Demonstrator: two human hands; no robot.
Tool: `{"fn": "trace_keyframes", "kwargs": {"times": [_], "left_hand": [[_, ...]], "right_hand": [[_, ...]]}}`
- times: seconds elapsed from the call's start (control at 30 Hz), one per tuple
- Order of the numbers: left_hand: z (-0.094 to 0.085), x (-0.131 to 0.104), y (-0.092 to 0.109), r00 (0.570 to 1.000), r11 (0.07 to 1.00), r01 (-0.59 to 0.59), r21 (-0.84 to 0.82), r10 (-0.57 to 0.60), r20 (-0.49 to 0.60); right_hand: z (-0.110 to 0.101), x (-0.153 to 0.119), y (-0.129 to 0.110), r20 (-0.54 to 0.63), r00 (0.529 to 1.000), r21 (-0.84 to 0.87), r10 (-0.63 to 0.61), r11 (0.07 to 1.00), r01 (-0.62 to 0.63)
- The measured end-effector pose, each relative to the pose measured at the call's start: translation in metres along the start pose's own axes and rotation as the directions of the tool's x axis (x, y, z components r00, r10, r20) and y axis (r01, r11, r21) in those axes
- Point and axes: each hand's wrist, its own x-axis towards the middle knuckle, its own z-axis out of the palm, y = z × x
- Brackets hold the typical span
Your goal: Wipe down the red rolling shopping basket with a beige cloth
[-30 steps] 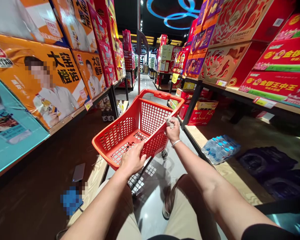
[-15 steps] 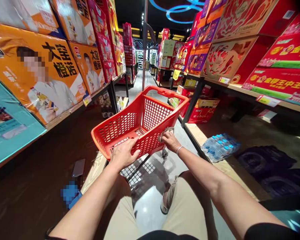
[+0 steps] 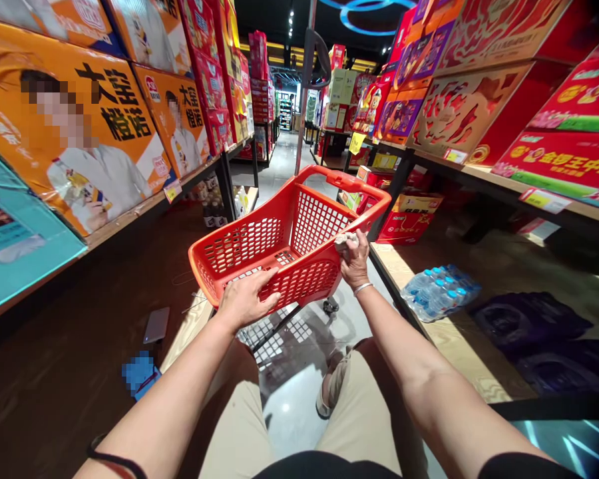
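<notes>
A red plastic shopping cart [image 3: 307,274] with a perforated basket stands crosswise in front of my knees, and nothing lies in its basket. My left hand [image 3: 247,301] rests on the basket's near rim toward the left, fingers stretched over the edge and thumb apart. Higher up on the near side, close to the handle end, my right hand [image 3: 355,259] presses a crumpled greyish cloth [image 3: 347,241] against the red plastic. The fingers of that hand are bent over the cloth. A bracelet circles the right wrist.
Shelves with stacked orange drink cartons [image 3: 104,133] line the left; red gift boxes [image 3: 569,153] fill the right. A shrink-wrapped pack of water bottles [image 3: 439,293] sits on the low right shelf. A phone-like slab [image 3: 156,324] lies lower left. A thin pole [image 3: 304,106] rises behind the cart.
My right hand has moved up and to the right along the basket's side with the cloth. My left hand stays on the rim. The view has shifted slightly.
</notes>
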Motion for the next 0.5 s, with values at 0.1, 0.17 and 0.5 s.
{"fn": "trace_keyframes", "kwargs": {"times": [0.1,0.17,0.5], "left_hand": [[-0.001,0.001,0.001,1.000,1.000,-0.006,0.008,0.006,0.007],[-0.001,0.000,0.001,1.000,1.000,-0.004,0.019,0.003,0.014],[-0.003,0.000,0.002,1.000,1.000,-0.007,0.012,0.007,0.028]], "right_hand": [[0.017,-0.043,-0.001,0.089,0.992,-0.042,0.089,0.995,-0.085],[0.020,-0.063,-0.001,0.168,0.972,-0.077,0.165,0.985,-0.153],[-0.028,0.020,0.016,-0.083,0.995,-0.093,0.048,0.994,-0.055]]}}
